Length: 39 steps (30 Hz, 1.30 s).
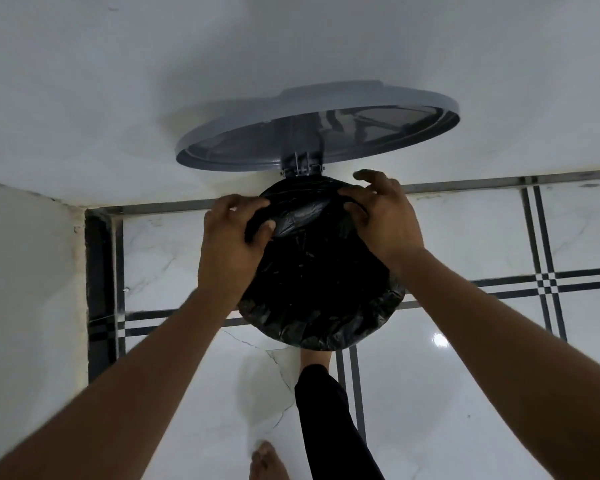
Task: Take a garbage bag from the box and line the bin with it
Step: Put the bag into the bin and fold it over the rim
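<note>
Both grips, left hand (pixel 231 233) and right hand (pixel 383 216), pinch garbage bag (pixel 312 292) over bin rim.

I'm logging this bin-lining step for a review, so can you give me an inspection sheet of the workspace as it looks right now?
Surface: glossy white tiled floor with dark stripes and a crack.
Job's things: black garbage bag lies over the bin's mouth, folded over the near rim; grey lid stands open against the wall. Box not in view.
Clutter: nothing seen.
Grippers: left hand pinches a bag fold at the far rim; right hand presses the bag's edge opposite.
Cables: nothing seen.
Surroundings: white wall; a foot at the bin's base, another foot behind.
</note>
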Available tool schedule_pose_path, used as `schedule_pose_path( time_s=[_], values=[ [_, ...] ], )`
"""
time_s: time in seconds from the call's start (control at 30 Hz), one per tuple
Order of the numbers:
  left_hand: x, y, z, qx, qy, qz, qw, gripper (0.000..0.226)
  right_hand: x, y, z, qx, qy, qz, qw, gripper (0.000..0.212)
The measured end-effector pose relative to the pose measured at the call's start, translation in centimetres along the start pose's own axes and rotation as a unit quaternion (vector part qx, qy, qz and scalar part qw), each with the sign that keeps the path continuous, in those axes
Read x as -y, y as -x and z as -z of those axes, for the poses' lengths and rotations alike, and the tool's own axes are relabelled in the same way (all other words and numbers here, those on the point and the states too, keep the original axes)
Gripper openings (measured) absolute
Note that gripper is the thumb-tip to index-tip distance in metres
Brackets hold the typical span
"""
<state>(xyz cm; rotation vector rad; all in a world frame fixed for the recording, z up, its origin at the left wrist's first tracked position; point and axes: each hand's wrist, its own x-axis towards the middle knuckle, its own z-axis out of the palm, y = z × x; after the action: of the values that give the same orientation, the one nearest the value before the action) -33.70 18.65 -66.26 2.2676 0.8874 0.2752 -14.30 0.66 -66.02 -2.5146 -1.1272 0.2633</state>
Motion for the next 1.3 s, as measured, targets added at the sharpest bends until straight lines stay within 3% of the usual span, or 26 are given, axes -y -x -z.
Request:
schedule_pose_path(
  time_s=[0.1, 0.2, 0.3, 0.4, 0.67, 0.77, 0.83, 0.93, 1.07, 1.17, 1.2, 1.3],
  values=[
    [1.5, -2.7, 0.2, 0.028, 0.019, -0.035, 0.999, 0.022, -0.8, -2.5, -0.4, 0.067, -0.063, 0.014, 0.996, 0.027],
    [1.9, -3.8, 0.8, 0.044, 0.076, -0.005, 0.996, 0.017, -1.1, -3.5, -0.1, 0.099, -0.176, -0.068, 0.977, 0.021],
    [2.0, -4.7, 1.3, 0.041, 0.183, 0.096, 0.978, 0.014, -1.5, -4.2, -0.1, 0.112, -0.316, -0.181, 0.925, 0.016],
    [2.3, -5.6, 1.1, 0.067, 0.213, 0.148, 0.964, 0.013, -1.6, -5.0, 0.3, 0.138, -0.428, -0.246, 0.858, 0.017],
    [1.3, -7.5, 0.0, 0.108, 0.198, 0.228, 0.947, 0.035, -1.7, -7.7, 0.2, 0.231, -0.442, -0.356, 0.79, 0.017],
    [0.8, -6.8, -0.1, 0.134, 0.219, 0.28, 0.925, 0.034, -1.7, -7.5, 0.1, 0.21, -0.459, -0.365, 0.782, 0.024],
    [0.9, -6.1, 0.3, 0.133, 0.273, 0.319, 0.898, 0.035, -1.7, -6.9, 0.0, 0.173, -0.443, -0.373, 0.797, 0.02],
    [1.7, -5.1, 1.0, 0.159, 0.305, 0.362, 0.866, 0.017, -2.3, -6.2, -0.2, 0.102, -0.309, -0.358, 0.875, 0.008],
    [3.0, -3.3, 1.6, 0.165, 0.299, 0.371, 0.863, 0.04, -1.6, -4.4, 0.7, 0.082, -0.175, -0.256, 0.947, 0.055],
    [3.1, -1.8, 1.3, 0.101, 0.313, 0.372, 0.868, 0.026, -1.6, -3.2, 1.1, 0.129, -0.105, -0.208, 0.964, 0.055],
    [2.9, -1.2, 1.1, 0.073, 0.314, 0.377, 0.868, 0.025, -1.6, -2.7, 1.2, 0.109, -0.071, -0.186, 0.974, 0.05],
    [1.9, 1.2, 0.3, -0.056, 0.303, 0.387, 0.869, 0.022, 0.3, 0.3, 2.0, -0.074, -0.077, -0.115, 0.988, 0.025]
  ],
)
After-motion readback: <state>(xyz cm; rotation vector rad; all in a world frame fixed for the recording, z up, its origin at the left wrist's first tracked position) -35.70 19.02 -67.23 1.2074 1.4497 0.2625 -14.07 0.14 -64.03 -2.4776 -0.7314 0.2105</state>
